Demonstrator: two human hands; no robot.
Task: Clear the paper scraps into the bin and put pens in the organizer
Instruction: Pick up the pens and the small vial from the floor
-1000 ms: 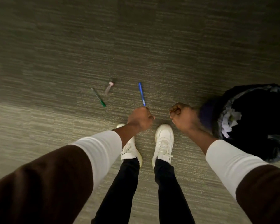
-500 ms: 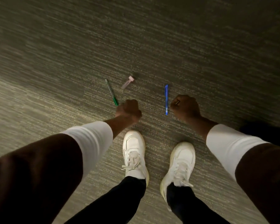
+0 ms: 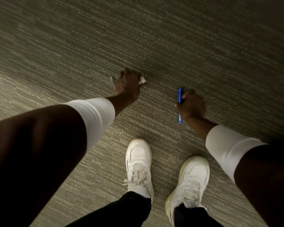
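My right hand (image 3: pixel 193 106) is low over the carpet and closed on a blue pen (image 3: pixel 179 95); the thumb presses its barrel and the tip sticks out below the hand. My left hand (image 3: pixel 129 84) is down at the floor with its fingers curled on a thin green pen (image 3: pixel 112 81), of which only the upper end shows. A short pink marker or cap (image 3: pixel 142 79) lies against the right side of that hand; whether it is held is unclear. No bin, organizer or paper scraps are in view.
Grey-green striped carpet (image 3: pixel 170 38) fills the view. My two white sneakers (image 3: pixel 138 163) (image 3: pixel 192 177) stand just behind the hands. Dark sleeves with white cuffs (image 3: pixel 95 115) cover both forearms.
The view has swung left and the bin has gone out of sight. Both hands dropped to the floor: the right closed on the blue pen, the left moved onto the green pen beside the pink item.
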